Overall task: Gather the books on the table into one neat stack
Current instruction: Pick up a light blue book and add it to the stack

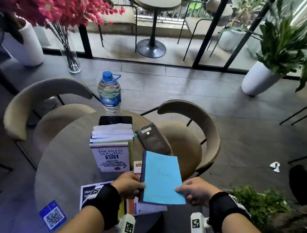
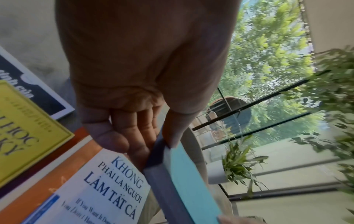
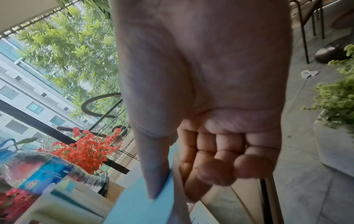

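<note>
Setting: round café table [image 1: 57,153] by a glass wall, two chairs behind it.
Left hand [image 1: 130,184]: thumb and curled fingers pinch the near-left spine edge of the light-blue book [image 1: 162,179].
Right hand [image 1: 198,191]: thumb on top, fingers beneath its near-right edge.
Blue book: lifted, right of the stack [image 1: 111,142].
Progress: judged midway; several books [image 1: 133,204] lie loose near the person.

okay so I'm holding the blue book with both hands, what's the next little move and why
Probably carry the blue book forward and left and lay it on the stack. Both the left hand and right hand already grip it clear of the table, and that stack is the tallest pile.
</note>
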### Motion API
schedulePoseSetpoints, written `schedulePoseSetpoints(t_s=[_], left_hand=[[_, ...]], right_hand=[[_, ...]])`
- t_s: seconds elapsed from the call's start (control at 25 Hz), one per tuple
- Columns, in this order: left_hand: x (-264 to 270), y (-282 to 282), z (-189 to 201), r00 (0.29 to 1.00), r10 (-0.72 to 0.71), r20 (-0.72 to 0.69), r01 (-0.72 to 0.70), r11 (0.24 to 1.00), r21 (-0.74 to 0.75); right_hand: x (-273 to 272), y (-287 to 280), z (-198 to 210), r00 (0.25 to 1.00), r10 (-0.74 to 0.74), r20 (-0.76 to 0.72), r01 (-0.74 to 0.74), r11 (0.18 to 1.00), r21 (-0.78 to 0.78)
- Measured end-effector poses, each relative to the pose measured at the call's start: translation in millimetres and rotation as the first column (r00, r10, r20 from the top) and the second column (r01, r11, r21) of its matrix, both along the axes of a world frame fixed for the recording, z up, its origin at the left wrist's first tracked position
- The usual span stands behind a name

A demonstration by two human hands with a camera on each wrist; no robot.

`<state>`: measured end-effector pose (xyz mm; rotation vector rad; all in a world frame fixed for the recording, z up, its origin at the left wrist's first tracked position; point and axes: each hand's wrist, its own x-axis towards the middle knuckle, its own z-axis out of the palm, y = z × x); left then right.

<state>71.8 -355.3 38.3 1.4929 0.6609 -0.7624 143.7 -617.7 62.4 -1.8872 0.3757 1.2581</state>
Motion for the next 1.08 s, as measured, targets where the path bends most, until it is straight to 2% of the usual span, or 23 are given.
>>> schedulePoseSetpoints(t_s=[0.2,0.4,0.52,0.72,0.84,1.08], left_hand=[[-3.6,25.2,17.6,0.954,-0.023,0.299,-0.012,0.993,0.116],[-14.6,71.3,40.7,0.831,0.005,0.556,-0.139,0.970,0.199],[-31.2,102.1,37.5,0.806,0.011,0.591,-0.210,0.940,0.268],[-63.7,140.0,9.4,0.799,0.075,0.597,-0.394,0.815,0.425],[-74.5,152.2,-11.5,0.796,0.158,0.584,-0.471,0.768,0.434],[-84.6,164.1,-58.8,0.776,0.343,0.529,-0.583,0.711,0.394]], right_hand=[[-1.4,16.5,18.3,0.977,0.008,0.212,-0.025,0.997,0.077],[-3.3,69.3,43.9,0.929,0.004,0.370,-0.066,0.985,0.157],[-4.6,109.5,38.3,0.889,0.028,0.457,-0.114,0.980,0.161],[-21.1,168.3,-13.0,0.809,0.166,0.564,-0.238,0.970,0.056],[-39.7,191.6,-34.1,0.756,0.209,0.620,-0.270,0.963,0.004],[-56.7,217.2,-77.8,0.741,0.225,0.633,-0.258,0.965,-0.042]])
